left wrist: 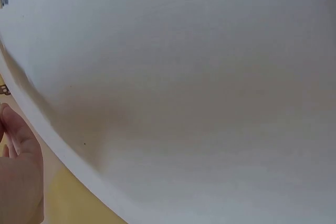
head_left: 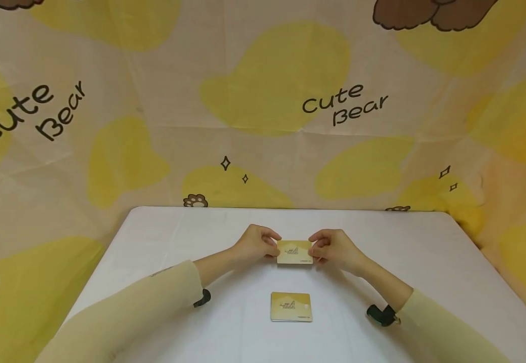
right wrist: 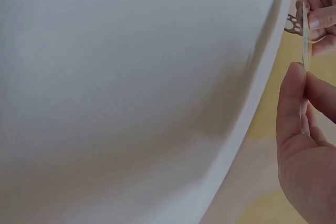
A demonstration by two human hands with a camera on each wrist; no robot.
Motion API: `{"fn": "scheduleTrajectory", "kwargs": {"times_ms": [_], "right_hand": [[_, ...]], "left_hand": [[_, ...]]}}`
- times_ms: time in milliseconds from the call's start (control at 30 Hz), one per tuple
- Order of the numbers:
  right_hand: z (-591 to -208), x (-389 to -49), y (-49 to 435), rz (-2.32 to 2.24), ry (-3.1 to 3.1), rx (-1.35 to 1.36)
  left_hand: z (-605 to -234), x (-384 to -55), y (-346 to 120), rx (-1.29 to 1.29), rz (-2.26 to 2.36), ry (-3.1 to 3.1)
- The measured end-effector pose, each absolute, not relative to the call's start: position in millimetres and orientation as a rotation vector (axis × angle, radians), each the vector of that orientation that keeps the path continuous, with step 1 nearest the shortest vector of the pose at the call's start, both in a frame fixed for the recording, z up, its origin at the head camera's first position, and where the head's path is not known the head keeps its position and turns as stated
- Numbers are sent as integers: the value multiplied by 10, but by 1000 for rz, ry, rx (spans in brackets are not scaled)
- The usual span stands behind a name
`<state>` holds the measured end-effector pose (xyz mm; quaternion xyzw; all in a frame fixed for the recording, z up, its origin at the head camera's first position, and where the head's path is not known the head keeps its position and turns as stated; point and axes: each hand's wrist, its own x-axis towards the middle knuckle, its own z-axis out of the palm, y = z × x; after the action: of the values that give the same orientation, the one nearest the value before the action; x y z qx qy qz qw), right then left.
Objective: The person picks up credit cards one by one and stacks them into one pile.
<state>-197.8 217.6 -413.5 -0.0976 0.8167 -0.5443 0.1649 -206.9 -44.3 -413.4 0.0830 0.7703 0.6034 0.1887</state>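
Observation:
Both hands pinch a gold card (head_left: 296,256) with a dark line drawing on its face, raised over the far half of the white table. My left hand (head_left: 255,243) grips its left edge between thumb and fingers, and my right hand (head_left: 339,250) does the same at the right edge. Seen edge-on in the right wrist view, the card (right wrist: 306,43) is thin and upright. A stack of matching gold cards (head_left: 291,306) lies nearer to me. Only part of the left hand (left wrist: 21,166) enters the left wrist view.
The white table (head_left: 163,227) has rounded far corners. Behind it hangs a beige and yellow cloth (head_left: 272,151) with bear lettering, which also covers the sides. Dark bands (head_left: 383,315) sit around both wrists near the sleeve cuffs.

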Motion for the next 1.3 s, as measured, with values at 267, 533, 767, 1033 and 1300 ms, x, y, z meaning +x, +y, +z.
{"fn": "scheduleTrajectory", "kwargs": {"times_ms": [267,533,767,1033,1300], "right_hand": [[-4131,-1895,2141,-1552,2301,-312],[-4102,-1805,2115,-1535,2286,-321],[-4067,-1731,2106,-1547,2258,-338],[-4081,-1665,2109,-1531,2244,-344],[-4053,-1556,2088,-1531,2214,-297]], "left_hand": [[-4082,-1931,-487,189,1680,2161],[-4080,-1831,-521,147,1674,2137],[-4058,-1759,-556,166,1670,2119],[-4024,-1648,-584,144,1689,2080],[-4006,-1521,-628,150,1689,2047]]}}
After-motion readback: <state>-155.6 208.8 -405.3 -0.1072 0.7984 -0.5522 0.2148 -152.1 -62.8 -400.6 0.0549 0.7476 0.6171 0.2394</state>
